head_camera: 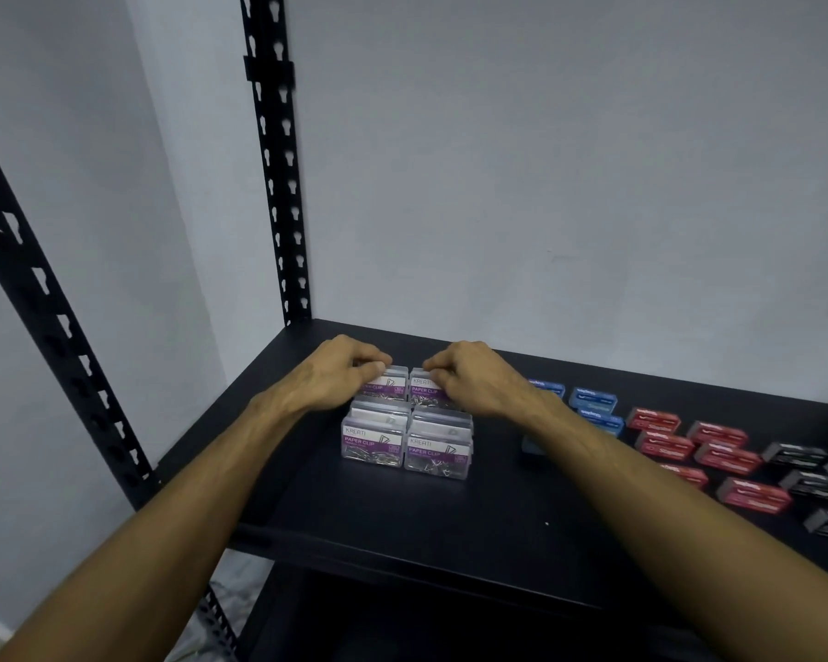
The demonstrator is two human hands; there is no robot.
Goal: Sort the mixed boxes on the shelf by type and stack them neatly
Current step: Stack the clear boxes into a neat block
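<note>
Clear paper-clip boxes with purple labels stand grouped at the left of the black shelf [378, 523]. The two front boxes [406, 449] sit side by side. Behind them are two more stacks; my left hand [340, 377] grips the top box of the back left stack [387, 388], and my right hand [469, 377] grips the top box of the back right stack [424, 391]. To the right lie blue staple boxes [592, 400], red staple boxes [689, 444] and black staple boxes [816, 484], each colour clustered together.
A black slotted upright [278, 183] rises at the shelf's back left corner and another upright [44, 298] stands at the front left. A grey wall closes the back. My right forearm crosses above one dark blue box [532, 447].
</note>
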